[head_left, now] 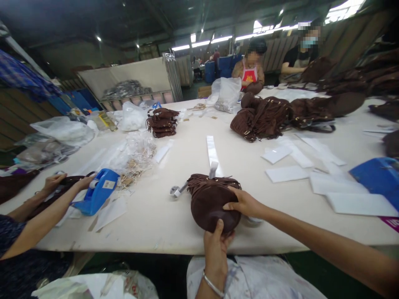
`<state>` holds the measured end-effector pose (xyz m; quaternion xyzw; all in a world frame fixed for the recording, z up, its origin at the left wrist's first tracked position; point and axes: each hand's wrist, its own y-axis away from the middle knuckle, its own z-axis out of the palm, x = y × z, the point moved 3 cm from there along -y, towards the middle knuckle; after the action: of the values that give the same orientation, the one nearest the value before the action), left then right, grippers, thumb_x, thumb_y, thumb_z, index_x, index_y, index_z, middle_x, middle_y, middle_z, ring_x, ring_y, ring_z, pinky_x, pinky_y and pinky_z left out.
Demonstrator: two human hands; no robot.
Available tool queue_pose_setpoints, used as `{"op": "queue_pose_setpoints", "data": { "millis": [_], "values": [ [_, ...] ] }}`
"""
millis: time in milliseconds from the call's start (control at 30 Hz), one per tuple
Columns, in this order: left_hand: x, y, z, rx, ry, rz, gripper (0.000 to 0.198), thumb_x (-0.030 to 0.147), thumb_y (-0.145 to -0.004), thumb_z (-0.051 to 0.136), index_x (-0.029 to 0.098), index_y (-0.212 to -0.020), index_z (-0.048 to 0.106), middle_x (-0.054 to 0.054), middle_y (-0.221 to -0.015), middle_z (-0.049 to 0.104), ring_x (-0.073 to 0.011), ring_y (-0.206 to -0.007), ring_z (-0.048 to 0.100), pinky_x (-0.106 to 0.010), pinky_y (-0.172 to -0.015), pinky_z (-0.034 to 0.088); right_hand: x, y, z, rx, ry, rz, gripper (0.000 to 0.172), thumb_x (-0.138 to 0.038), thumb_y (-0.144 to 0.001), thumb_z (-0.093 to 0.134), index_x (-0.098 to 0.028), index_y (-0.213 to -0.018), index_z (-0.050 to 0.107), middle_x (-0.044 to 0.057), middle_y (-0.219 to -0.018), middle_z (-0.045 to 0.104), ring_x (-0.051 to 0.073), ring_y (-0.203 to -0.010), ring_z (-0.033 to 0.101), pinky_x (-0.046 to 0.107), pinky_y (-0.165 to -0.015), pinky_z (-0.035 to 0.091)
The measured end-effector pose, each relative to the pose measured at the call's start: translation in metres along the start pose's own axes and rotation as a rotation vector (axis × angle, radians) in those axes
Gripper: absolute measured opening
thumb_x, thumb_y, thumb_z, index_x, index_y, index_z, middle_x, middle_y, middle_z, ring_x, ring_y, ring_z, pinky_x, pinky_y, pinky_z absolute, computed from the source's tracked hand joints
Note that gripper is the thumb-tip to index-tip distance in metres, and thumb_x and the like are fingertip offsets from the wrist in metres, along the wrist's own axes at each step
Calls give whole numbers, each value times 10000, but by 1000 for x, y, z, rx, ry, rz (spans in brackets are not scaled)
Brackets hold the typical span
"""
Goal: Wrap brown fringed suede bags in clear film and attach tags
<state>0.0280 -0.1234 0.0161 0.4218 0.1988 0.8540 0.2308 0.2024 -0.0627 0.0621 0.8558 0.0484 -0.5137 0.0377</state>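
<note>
A dark brown fringed bag (205, 207) lies tipped on its side at the table's front edge, its smooth round base facing me. My left hand (215, 243), with a bracelet on its wrist, grips the base's lower edge, thumb on top and fingers underneath. From the right, my right hand (245, 203) holds the bag's side, its thumb pressed on the base. A pale strip (213, 169) stands up from the fringe behind the base. Left of the bag, a small metal ring-shaped piece (175, 191) rests on the table.
At left, a co-worker's hands (54, 182) hold a brown item beside a blue tape dispenser (101, 189). Stacked brown fringed pieces (162, 123) and brown bags (264, 118) lie farther back. White sheets (286, 173) and another blue dispenser (378, 178) are at right. Two people stand across the table (193, 149).
</note>
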Motion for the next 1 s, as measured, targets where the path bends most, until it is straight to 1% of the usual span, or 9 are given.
{"op": "queue_pose_setpoints", "data": {
  "millis": [133,300,433,533,633,767,833,900,1000],
  "values": [
    [-8,-20,-5,149,-38,27,503,358,-661,834,142,-1075,648,-127,-1010,731,-259,-879,713,-396,-740,608,-2,9,6,74,198,43,455,-329,-717,732,-193,-1114,560,46,-1017,660,254,-905,607,389,-801,481],
    [-18,-37,-12,202,-92,82,582,384,-625,849,119,-1101,643,-141,-991,732,-274,-817,718,-388,-644,616,-15,7,5,212,128,-31,718,-309,-728,717,-231,-1377,419,84,-1315,567,288,-1149,555,442,-967,447],
    [-8,-37,-11,202,-123,83,637,496,-662,804,124,-1150,635,-155,-1019,727,-295,-868,714,-395,-654,612,-19,2,5,259,40,-47,406,-311,-830,613,-234,-1225,562,43,-1176,651,253,-1067,603,402,-933,473],
    [12,-41,-16,262,-191,189,605,567,-713,735,143,-1138,662,-150,-1027,730,-295,-951,695,-388,-716,600,-14,7,12,237,108,-100,230,-275,-869,564,-236,-1091,607,22,-1040,678,227,-957,625,360,-854,490],
    [25,-45,-22,330,-323,223,584,622,-725,686,98,-978,719,-153,-897,740,-301,-916,692,-395,-754,576,-6,14,19,231,191,-166,181,-225,-902,494,-230,-1053,595,39,-1001,670,216,-926,624,344,-815,490],
    [30,-45,-22,361,-553,202,674,715,-752,570,66,-829,733,-170,-792,723,-310,-808,670,-413,-747,529,-9,12,16,164,297,-190,191,-235,-897,509,-227,-1079,565,70,-1081,644,233,-996,602,372,-843,481],
    [30,-42,-20,365,-668,220,708,744,-770,506,73,-779,731,-182,-771,715,-308,-765,645,-421,-743,500,-17,3,9,129,366,-107,256,-301,-845,613,-227,-1082,552,64,-1053,647,250,-963,608,390,-823,483],
    [30,-40,-19,378,-753,238,734,766,-785,446,88,-721,721,-193,-747,706,-302,-721,619,-425,-723,478,-25,-9,2,117,395,-18,468,-344,-769,708,-233,-1179,511,59,-1059,651,263,-948,620,403,-820,486],
    [28,-40,-24,406,-788,244,759,791,-784,401,102,-655,694,-190,-699,688,-284,-673,591,-410,-678,469,-35,-23,0,72,400,-34,715,-327,-736,750,-273,-1356,398,61,-1193,628,272,-1046,611,412,-885,473]
  ]
}}
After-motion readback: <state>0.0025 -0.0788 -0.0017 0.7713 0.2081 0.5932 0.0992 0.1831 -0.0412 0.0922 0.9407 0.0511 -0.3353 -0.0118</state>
